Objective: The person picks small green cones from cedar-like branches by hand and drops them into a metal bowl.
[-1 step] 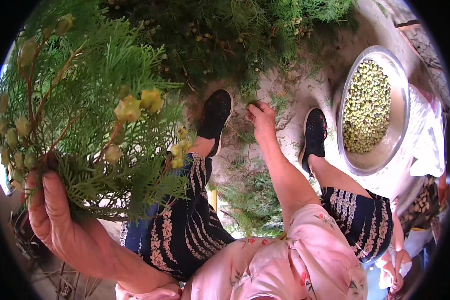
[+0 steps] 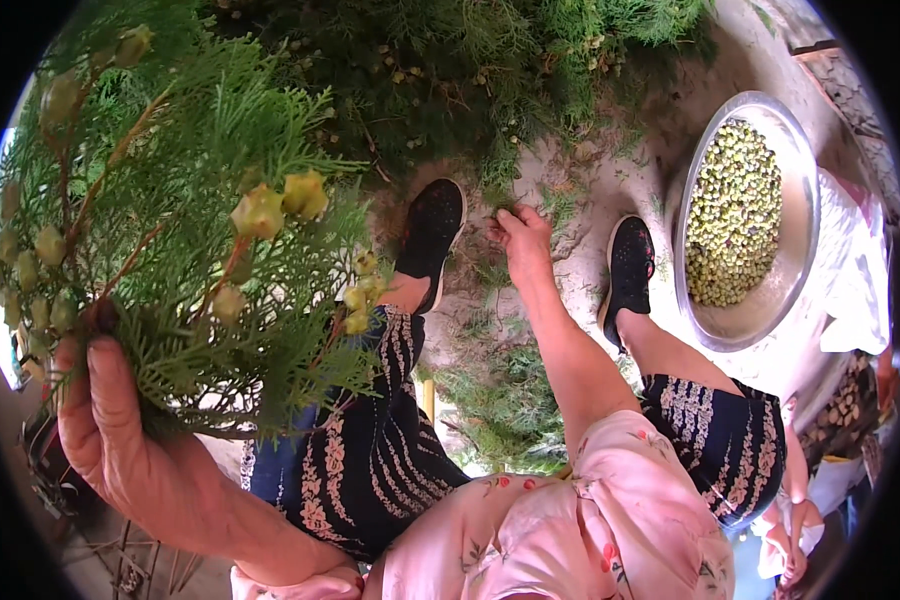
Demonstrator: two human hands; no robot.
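Note:
On the left, close up, my left hand (image 2: 130, 450) is wrapped round the stem of a leafy evergreen branch (image 2: 260, 340). Flat green sprays fan out above it, with pale yellow-green cones (image 2: 258, 212) and more cones hanging at the left. Some of the fingers are hidden behind the foliage. My right hand (image 2: 525, 238) reaches down between my two black shoes, over the dusty ground. Its fingers are drawn together beside a sprig; whatever they pinch is too small to make out.
A metal basin (image 2: 708, 335) partly filled with small green cones (image 2: 735, 215) stands right of my right shoe (image 2: 630, 270). Across the far side lies a heap of cut evergreen branches (image 2: 420, 90). More sprigs (image 2: 505, 400) lie between my legs. Another person's hands (image 2: 792, 560) show at lower right.
The branch in my left hand has shifted very slightly to the right. My right hand's fingers have moved a little; its place is nearly the same.

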